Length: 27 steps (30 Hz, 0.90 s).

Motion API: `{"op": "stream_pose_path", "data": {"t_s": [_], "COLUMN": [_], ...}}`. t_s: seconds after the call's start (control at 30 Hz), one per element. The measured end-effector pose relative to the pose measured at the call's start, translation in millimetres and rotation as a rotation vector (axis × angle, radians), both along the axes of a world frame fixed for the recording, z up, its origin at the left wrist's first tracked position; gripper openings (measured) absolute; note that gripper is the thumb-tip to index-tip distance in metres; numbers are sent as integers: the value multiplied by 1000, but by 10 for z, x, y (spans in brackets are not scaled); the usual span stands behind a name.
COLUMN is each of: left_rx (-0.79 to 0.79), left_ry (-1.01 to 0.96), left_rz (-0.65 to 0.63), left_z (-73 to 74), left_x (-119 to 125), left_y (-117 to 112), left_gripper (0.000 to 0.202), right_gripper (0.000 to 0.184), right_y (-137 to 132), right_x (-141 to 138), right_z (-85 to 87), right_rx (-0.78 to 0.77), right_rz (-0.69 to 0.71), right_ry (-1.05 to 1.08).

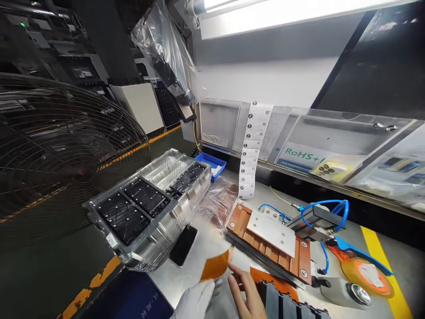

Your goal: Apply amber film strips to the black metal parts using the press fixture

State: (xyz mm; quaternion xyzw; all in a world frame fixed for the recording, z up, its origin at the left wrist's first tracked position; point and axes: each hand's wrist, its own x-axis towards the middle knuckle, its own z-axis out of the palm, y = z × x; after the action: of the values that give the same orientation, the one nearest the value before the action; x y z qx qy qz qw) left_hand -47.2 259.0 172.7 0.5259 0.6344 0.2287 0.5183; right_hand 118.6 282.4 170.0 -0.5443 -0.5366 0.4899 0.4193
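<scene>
2 hands low over the bench, orange film sheet (pixel 215 266) pinched in white-gloved left hand (pixel 194 301).
Bare right hand (pixel 247 297) open just beside it, film kept clear of copper jig (pixel 270 241), apparently for easy handling.

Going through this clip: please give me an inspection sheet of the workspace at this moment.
surface: steel workbench with a yellow stripe
job's things: amber film sheet; copper-faced fixture with a white plate on top; dark strips with orange edging
clutter: black smartphone; amber tape roll; stacked clear trays of black parts; blue plastic bin; printed label strip
grippers: none; white-gloved left hand appears to hold the film; bare right hand beside it, contact unclear
cables: blue pneumatic tubing; yellow wire
surroundings: caged fan; overhead lamp; RoHS sign
</scene>
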Motion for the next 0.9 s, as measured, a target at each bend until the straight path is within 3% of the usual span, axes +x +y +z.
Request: {"op": "stream_pose_path", "data": {"t_s": [0.1,0.2,0.27,0.37,0.47,0.57,0.67,0.8,0.9], "left_rx": [-145,-54,26,38,24,15,11,9,4], "left_ry": [-109,-14,69,162,256,276,265,233,211], "left_rz": [25,-60,-108,-145,-183,-205,-222,-216,-215], "left_z": [38,87,118,165,218,280,355,468,548], "left_x": [52,109,147,224,318,392,430,456,468], "left_y": [9,51,97,154,171,166,168,188,183], "left_gripper": [53,36,30,28,28,31,32,30,32], "right_gripper": [25,38,38,25,21,40,56,60,58], "right_y": [105,183,199,156,76,29,34,54,51], "right_x": [156,234,256,258,227,182,153,157,177], "right_z": [201,327,356,338,295,289,347,455,497], "right_rx": [388,714,773,676,464,185,-29,-188,-166], "right_rz": [59,240,338,392,273,107,35,26,62], "right_ry": [-212,-439,-518,-471,-334,-78,146,348,305]}}
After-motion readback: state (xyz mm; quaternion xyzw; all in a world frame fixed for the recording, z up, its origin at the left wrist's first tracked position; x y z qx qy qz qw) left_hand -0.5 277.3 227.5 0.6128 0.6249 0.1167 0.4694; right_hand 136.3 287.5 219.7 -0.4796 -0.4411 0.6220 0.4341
